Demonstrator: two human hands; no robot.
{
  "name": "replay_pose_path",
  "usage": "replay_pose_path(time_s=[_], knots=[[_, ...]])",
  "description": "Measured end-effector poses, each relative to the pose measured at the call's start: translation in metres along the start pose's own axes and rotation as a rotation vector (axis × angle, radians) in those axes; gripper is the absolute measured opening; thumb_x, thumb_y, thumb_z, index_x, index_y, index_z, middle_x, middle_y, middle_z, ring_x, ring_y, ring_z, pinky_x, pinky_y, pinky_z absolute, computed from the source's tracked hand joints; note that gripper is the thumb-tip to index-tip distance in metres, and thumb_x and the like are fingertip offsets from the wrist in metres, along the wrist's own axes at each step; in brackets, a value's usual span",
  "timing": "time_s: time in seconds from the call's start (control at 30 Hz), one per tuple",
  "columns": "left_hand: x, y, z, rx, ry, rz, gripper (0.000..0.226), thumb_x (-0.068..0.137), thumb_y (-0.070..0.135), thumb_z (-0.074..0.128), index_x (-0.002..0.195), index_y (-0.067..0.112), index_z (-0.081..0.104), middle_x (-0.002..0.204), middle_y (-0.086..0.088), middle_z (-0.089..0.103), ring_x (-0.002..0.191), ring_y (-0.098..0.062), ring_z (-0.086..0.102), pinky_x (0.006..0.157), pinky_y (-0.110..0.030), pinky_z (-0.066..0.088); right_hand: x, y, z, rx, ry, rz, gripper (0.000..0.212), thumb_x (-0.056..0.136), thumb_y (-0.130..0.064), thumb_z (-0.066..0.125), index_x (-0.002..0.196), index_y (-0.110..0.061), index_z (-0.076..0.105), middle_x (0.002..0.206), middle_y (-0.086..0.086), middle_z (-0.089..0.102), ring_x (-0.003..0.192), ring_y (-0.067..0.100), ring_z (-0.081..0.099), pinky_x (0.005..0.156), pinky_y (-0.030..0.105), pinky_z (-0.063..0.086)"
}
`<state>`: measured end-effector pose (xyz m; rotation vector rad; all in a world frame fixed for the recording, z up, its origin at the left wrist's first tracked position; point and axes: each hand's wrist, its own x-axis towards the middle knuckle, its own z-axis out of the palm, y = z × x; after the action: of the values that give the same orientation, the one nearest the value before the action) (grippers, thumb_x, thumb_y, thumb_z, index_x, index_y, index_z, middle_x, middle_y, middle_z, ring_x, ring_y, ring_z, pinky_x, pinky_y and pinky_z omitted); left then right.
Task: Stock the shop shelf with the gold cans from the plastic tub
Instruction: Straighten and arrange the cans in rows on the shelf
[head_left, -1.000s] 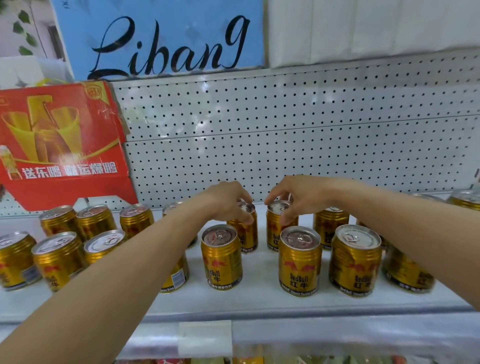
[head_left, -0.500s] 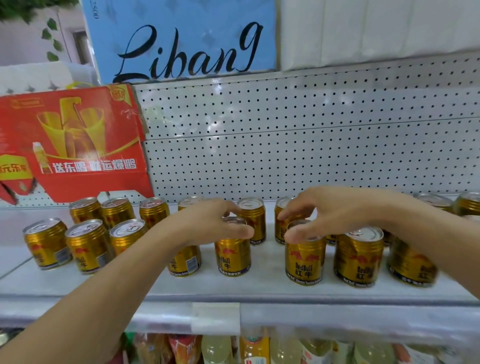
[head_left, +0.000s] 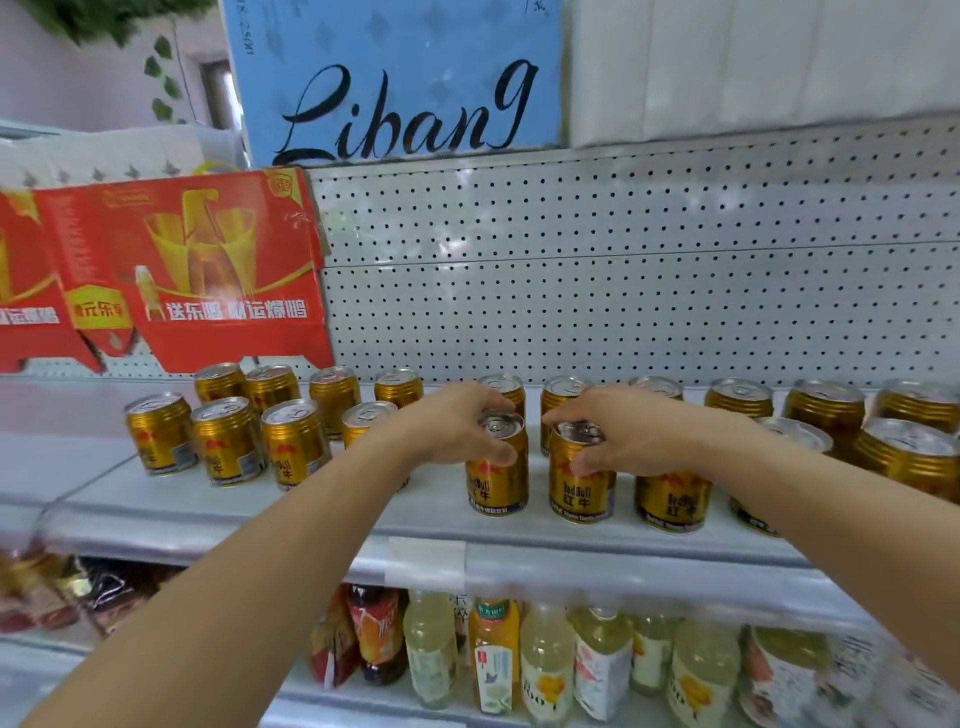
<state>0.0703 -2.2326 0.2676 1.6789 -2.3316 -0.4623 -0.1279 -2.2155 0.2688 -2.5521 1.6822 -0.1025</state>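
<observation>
Left hand (head_left: 457, 423) curls over the top of one gold can (head_left: 497, 475) standing upright near the front of the shelf (head_left: 260, 512), thumb on its near side. Right hand (head_left: 621, 431) grips the neighbouring can (head_left: 579, 486) just to the right the same way. More gold cans (head_left: 228, 441) stand left, right and behind.

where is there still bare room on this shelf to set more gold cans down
Bare shelf runs along the front edge, from the left cluster of cans to the can in the left hand. The far left end before the red carton also looks free. Right of the right hand, cans crowd two deep.
</observation>
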Motion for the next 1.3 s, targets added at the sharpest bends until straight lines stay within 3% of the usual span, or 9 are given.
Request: replay_pose_path(time_s=[0.13, 0.3, 0.43, 0.57, 0.67, 0.83, 0.97, 1.17, 1.3], knots=[[-0.005, -0.004, 0.006, -0.037, 0.038, 0.016, 0.068, 0.086, 0.043, 0.067, 0.146, 0.031, 0.038, 0.148, 0.002, 0.043, 0.128, -0.020, 0.047, 0.097, -0.033, 0.041, 0.002, 0.003, 0.006, 0.014, 0.004, 0.008, 0.063, 0.087, -0.042, 0.062, 0.143, -0.042, 0.033, 0.148, -0.003, 0.039, 0.129, 0.019, 0.044, 0.099, 0.036, 0.042], [-0.029, -0.048, -0.030, -0.112, 0.264, 0.062, 0.058, 0.089, 0.051, 0.058, 0.143, 0.037, 0.041, 0.149, 0.007, 0.041, 0.130, -0.014, 0.044, 0.106, -0.038, 0.038, 0.005, -0.014, 0.001, 0.071, 0.111, 0.014, 0.057, 0.088, -0.057, 0.052, 0.141, -0.040, 0.040, 0.148, -0.008, 0.040, 0.132, 0.015, 0.039, 0.103, 0.037, 0.038], [-0.031, -0.093, -0.056, 0.078, 0.096, -0.026, 0.055, 0.087, 0.051, 0.061, 0.139, 0.038, 0.046, 0.142, 0.004, 0.046, 0.122, -0.021, 0.049, 0.101, -0.038, 0.042, 0.022, -0.051, -0.007, 0.159, 0.076, 0.008, 0.062, 0.081, -0.057, 0.063, 0.138, -0.049, 0.039, 0.143, -0.017, 0.040, 0.120, 0.009, 0.043, 0.090, 0.031, 0.041], [-0.017, -0.120, -0.058, 0.224, -0.019, 0.074, 0.066, 0.081, 0.041, 0.071, 0.141, 0.035, 0.044, 0.142, 0.005, 0.049, 0.126, -0.017, 0.045, 0.094, -0.028, 0.037, 0.053, -0.076, 0.003, 0.036, -0.029, 0.064, 0.076, 0.069, -0.053, 0.074, 0.135, -0.054, 0.036, 0.136, -0.019, 0.043, 0.118, 0.010, 0.045, 0.096, 0.036, 0.044], [-0.005, -0.130, -0.059, 0.246, -0.023, 0.163, 0.067, 0.079, 0.035, 0.074, 0.139, 0.034, 0.046, 0.138, 0.008, 0.052, 0.121, -0.014, 0.049, 0.090, -0.026, 0.040, 0.065, -0.083, 0.003, 0.034, -0.069, 0.162, 0.067, 0.069, -0.046, 0.077, 0.128, -0.052, 0.045, 0.122, -0.018, 0.046, 0.102, 0.009, 0.047, 0.086, 0.032, 0.046], [0.007, -0.130, -0.055, 0.161, -0.035, 0.307, 0.064, 0.075, 0.045, 0.076, 0.134, 0.030, 0.055, 0.130, 0.008, 0.058, 0.106, -0.007, 0.051, 0.084, -0.024, 0.044, 0.063, -0.088, 0.002, 0.087, -0.065, 0.208, 0.056, 0.072, -0.038, 0.079, 0.121, -0.048, 0.054, 0.104, -0.024, 0.041, 0.097, 0.007, 0.047, 0.075, 0.024, 0.039], [0.012, -0.119, -0.048, 0.116, -0.065, 0.368, 0.065, 0.075, 0.044, 0.076, 0.134, 0.028, 0.055, 0.131, 0.006, 0.059, 0.113, -0.014, 0.056, 0.092, -0.034, 0.051, 0.061, -0.092, 0.001, 0.081, -0.044, 0.240, 0.064, 0.072, -0.039, 0.079, 0.129, -0.044, 0.050, 0.111, -0.021, 0.042, 0.099, 0.006, 0.046, 0.078, 0.026, 0.038], [0.007, -0.119, -0.045, 0.114, -0.003, 0.369, 0.066, 0.075, 0.050, 0.075, 0.134, 0.029, 0.055, 0.130, 0.005, 0.057, 0.108, -0.012, 0.053, 0.085, -0.028, 0.048, 0.060, -0.098, -0.003, 0.066, -0.052, 0.251, 0.066, 0.071, -0.038, 0.081, 0.130, -0.043, 0.052, 0.123, -0.015, 0.046, 0.110, 0.012, 0.049, 0.089, 0.031, 0.042], [0.006, -0.121, -0.043, 0.128, 0.029, 0.372, 0.068, 0.073, 0.054, 0.074, 0.133, 0.029, 0.056, 0.125, 0.002, 0.057, 0.111, -0.015, 0.050, 0.088, -0.031, 0.047, 0.062, -0.097, -0.003, 0.051, -0.062, 0.236, 0.065, 0.072, -0.039, 0.080, 0.130, -0.044, 0.052, 0.118, -0.017, 0.046, 0.105, 0.009, 0.049, 0.085, 0.027, 0.040]])
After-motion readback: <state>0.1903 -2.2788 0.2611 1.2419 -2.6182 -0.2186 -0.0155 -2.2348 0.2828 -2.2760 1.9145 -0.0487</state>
